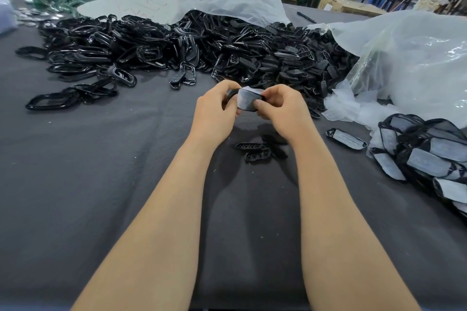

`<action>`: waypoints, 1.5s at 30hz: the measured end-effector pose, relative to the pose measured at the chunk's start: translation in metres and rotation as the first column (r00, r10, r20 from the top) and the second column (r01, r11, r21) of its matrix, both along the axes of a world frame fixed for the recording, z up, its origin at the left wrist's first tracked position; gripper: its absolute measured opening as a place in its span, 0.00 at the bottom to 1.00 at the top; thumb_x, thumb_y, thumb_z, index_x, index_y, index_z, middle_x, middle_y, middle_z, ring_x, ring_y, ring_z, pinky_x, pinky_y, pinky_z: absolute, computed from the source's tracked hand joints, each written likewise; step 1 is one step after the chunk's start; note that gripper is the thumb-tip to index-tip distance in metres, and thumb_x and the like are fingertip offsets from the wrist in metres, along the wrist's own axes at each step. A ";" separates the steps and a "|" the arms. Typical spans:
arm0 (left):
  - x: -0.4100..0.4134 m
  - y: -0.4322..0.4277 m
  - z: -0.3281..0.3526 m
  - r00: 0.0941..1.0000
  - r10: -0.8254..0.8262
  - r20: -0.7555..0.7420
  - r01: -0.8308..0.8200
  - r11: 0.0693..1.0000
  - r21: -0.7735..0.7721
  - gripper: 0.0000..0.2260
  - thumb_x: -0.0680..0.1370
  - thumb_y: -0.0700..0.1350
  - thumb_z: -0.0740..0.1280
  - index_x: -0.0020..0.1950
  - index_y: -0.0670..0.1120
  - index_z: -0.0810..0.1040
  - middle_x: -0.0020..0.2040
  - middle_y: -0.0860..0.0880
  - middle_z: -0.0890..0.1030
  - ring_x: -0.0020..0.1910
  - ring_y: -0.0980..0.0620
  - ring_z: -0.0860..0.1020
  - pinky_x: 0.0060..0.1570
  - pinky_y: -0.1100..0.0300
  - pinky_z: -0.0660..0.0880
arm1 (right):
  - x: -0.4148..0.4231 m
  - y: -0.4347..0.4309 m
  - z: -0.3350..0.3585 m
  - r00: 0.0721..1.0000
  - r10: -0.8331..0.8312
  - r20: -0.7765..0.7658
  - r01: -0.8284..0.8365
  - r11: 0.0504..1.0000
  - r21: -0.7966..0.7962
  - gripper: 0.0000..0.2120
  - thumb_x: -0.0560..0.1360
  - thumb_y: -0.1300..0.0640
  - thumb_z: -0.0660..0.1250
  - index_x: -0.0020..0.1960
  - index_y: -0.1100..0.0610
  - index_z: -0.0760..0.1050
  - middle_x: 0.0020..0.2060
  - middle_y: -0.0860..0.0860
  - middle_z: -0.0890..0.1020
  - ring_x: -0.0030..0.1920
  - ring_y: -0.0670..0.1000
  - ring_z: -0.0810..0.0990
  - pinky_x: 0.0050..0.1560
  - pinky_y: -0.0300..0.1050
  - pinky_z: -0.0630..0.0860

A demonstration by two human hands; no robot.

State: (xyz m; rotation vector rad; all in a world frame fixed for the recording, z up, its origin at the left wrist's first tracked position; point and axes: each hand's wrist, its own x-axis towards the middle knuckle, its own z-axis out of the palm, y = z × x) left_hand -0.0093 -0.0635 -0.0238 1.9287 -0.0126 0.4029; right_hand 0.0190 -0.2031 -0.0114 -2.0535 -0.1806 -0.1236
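The left hand [217, 108] and the right hand [280, 108] both pinch one black plastic shell [246, 102], thumbs on its near face and fingers curled behind, holding it just above the grey cloth table [101, 184]. The shell is small, rounded and glossy black, its near face covered by a pale grey film with a white edge at the top. A few loose black inserts [255, 153] lie below the hands; a heap of black frames [151, 43] spreads beyond, and film-covered shells [424, 154] pile at right.

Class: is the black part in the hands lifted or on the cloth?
Lifted: left hand and right hand pinch the black part above the grey cloth.
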 end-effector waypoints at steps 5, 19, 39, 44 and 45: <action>0.002 0.001 -0.002 1.000 0.005 0.007 -0.005 0.999 0.039 0.10 0.80 0.39 0.61 0.54 0.52 0.77 0.36 0.54 0.79 0.37 0.58 0.78 0.33 0.75 0.69 | 0.000 -0.004 0.000 0.998 0.051 -0.023 -0.051 0.999 0.001 0.09 0.74 0.63 0.69 0.41 0.52 0.72 0.34 0.49 0.81 0.36 0.49 0.82 0.51 0.54 0.80; 0.006 -0.002 -0.006 1.000 0.007 -0.006 -0.008 0.998 -0.068 0.09 0.80 0.40 0.61 0.52 0.55 0.73 0.34 0.54 0.79 0.30 0.64 0.75 0.41 0.59 0.76 | 0.000 0.002 -0.003 0.998 0.009 -0.066 0.002 0.986 0.164 0.07 0.76 0.62 0.67 0.42 0.52 0.75 0.34 0.48 0.80 0.33 0.43 0.77 0.37 0.32 0.74; 0.005 -0.006 -0.001 0.998 -0.038 -0.044 0.025 0.962 -0.271 0.07 0.80 0.40 0.65 0.46 0.52 0.71 0.34 0.50 0.82 0.33 0.55 0.81 0.44 0.57 0.81 | -0.001 0.017 -0.002 0.990 -0.124 -0.063 0.139 0.913 0.384 0.04 0.77 0.62 0.66 0.50 0.56 0.75 0.38 0.47 0.79 0.38 0.43 0.78 0.43 0.37 0.77; 0.004 -0.007 -0.001 0.998 -0.054 -0.034 0.043 0.964 -0.263 0.08 0.80 0.40 0.64 0.46 0.53 0.72 0.35 0.49 0.82 0.33 0.55 0.81 0.42 0.58 0.81 | 0.003 0.013 -0.003 0.987 -0.057 -0.153 0.123 0.878 0.462 0.04 0.77 0.63 0.65 0.51 0.60 0.77 0.36 0.50 0.79 0.35 0.44 0.76 0.39 0.36 0.74; 0.004 -0.006 -0.001 0.998 -0.054 -0.032 0.044 0.964 -0.263 0.08 0.80 0.40 0.64 0.46 0.53 0.71 0.35 0.49 0.82 0.33 0.56 0.80 0.41 0.60 0.80 | 0.003 0.012 -0.003 0.988 -0.050 -0.146 0.113 0.882 0.457 0.04 0.77 0.64 0.65 0.51 0.61 0.77 0.37 0.50 0.79 0.35 0.45 0.76 0.39 0.36 0.74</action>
